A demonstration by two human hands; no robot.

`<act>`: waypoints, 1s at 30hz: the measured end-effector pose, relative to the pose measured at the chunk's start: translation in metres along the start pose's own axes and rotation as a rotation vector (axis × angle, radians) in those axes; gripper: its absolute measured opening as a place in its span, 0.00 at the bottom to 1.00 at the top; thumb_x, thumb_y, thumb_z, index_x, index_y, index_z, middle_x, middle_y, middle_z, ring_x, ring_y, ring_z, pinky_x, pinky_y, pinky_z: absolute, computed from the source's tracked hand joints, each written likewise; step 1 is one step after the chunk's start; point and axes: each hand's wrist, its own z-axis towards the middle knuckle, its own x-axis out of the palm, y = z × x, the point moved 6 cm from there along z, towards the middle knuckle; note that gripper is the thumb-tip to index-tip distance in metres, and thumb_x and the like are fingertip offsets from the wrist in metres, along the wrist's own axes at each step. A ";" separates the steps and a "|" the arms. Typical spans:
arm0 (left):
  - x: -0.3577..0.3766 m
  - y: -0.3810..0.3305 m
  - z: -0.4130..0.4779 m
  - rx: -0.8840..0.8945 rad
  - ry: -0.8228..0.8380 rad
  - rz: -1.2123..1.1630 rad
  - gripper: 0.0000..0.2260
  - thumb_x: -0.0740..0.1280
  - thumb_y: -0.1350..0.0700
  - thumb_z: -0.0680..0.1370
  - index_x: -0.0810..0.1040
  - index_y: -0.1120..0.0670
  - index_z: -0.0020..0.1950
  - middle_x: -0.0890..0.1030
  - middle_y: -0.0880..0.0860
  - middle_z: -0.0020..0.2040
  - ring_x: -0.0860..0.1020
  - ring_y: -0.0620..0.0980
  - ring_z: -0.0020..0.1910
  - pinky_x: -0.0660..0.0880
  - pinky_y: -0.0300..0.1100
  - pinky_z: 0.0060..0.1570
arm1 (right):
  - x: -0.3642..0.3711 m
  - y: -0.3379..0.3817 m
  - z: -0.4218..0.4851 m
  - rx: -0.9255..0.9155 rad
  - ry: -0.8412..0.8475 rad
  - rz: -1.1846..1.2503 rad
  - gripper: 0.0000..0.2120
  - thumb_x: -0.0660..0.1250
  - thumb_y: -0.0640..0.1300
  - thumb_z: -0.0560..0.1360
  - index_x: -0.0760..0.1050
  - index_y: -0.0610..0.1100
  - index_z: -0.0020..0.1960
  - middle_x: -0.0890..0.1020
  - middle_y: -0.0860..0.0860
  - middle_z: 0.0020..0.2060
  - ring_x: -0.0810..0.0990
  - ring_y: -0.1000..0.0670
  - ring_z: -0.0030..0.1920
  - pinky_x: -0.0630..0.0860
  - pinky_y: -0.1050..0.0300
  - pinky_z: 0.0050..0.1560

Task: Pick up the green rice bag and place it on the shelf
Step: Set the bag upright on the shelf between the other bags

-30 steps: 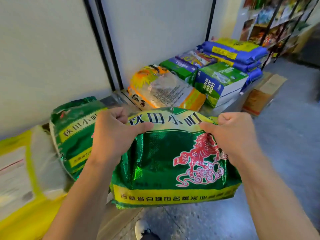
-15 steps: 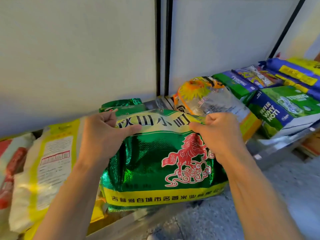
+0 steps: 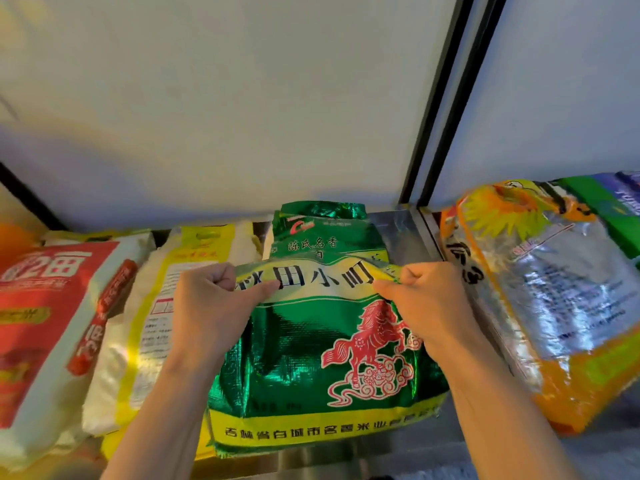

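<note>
The green rice bag [image 3: 294, 368], shiny green with a red horse print and a yellow band along its bottom, hangs in front of me over the front of the low metal shelf [image 3: 401, 230]. My left hand [image 3: 214, 310] is shut on its top left corner, and my right hand [image 3: 426, 303] is shut on its top right corner. Right behind it on the shelf lies a second green bag [image 3: 322, 230] of the same kind, partly hidden by the held one.
A yellow-and-white rice bag [image 3: 152, 306] and a red-and-white one [image 3: 45, 323] lie on the shelf to the left. An orange-and-clear bag [image 3: 554, 289] lies to the right. A white back wall with a black upright post [image 3: 436, 98] stands behind.
The view has swung left and closer to the shelf. The held green bag now sits centred in front of the other green bag, with both hands still gripping its top corners.
</note>
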 end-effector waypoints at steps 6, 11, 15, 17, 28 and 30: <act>0.015 0.008 0.018 -0.064 -0.034 -0.001 0.32 0.82 0.58 0.65 0.55 0.51 0.29 0.53 0.44 0.24 0.51 0.45 0.27 0.54 0.39 0.25 | 0.011 -0.003 0.039 0.001 0.055 -0.011 0.30 0.76 0.39 0.69 0.55 0.48 0.24 0.57 0.55 0.14 0.57 0.55 0.15 0.59 0.63 0.22; 0.041 0.005 0.033 -0.060 -0.107 -0.065 0.31 0.81 0.58 0.66 0.55 0.52 0.29 0.53 0.45 0.22 0.52 0.46 0.26 0.58 0.44 0.30 | 0.002 0.003 0.069 -0.094 0.000 -0.025 0.30 0.75 0.37 0.69 0.54 0.47 0.23 0.57 0.55 0.14 0.56 0.55 0.17 0.59 0.68 0.21; 0.070 0.029 0.040 -0.134 -0.053 -0.032 0.30 0.80 0.56 0.67 0.56 0.52 0.28 0.56 0.46 0.24 0.55 0.50 0.29 0.61 0.39 0.30 | 0.011 -0.024 0.083 -0.022 0.040 -0.054 0.29 0.74 0.38 0.70 0.54 0.47 0.25 0.56 0.56 0.18 0.54 0.55 0.21 0.61 0.65 0.23; 0.083 0.052 0.038 -0.196 -0.028 0.002 0.29 0.81 0.55 0.67 0.57 0.52 0.29 0.56 0.46 0.24 0.55 0.50 0.29 0.60 0.41 0.31 | 0.020 -0.047 0.085 0.035 0.072 -0.079 0.29 0.74 0.39 0.71 0.54 0.47 0.26 0.56 0.55 0.17 0.55 0.55 0.20 0.61 0.62 0.23; 0.089 0.073 0.050 -0.270 0.073 0.067 0.24 0.76 0.46 0.71 0.63 0.54 0.31 0.64 0.46 0.23 0.60 0.47 0.25 0.60 0.44 0.32 | 0.019 -0.059 0.097 0.097 0.307 -0.108 0.22 0.74 0.45 0.71 0.62 0.44 0.31 0.67 0.57 0.23 0.65 0.58 0.26 0.68 0.56 0.37; 0.086 0.073 0.056 -0.308 0.093 0.154 0.19 0.73 0.41 0.72 0.68 0.52 0.38 0.76 0.48 0.33 0.69 0.48 0.30 0.63 0.44 0.31 | 0.016 -0.055 0.102 0.174 0.358 -0.149 0.13 0.73 0.51 0.71 0.70 0.46 0.42 0.75 0.60 0.36 0.72 0.61 0.36 0.68 0.54 0.40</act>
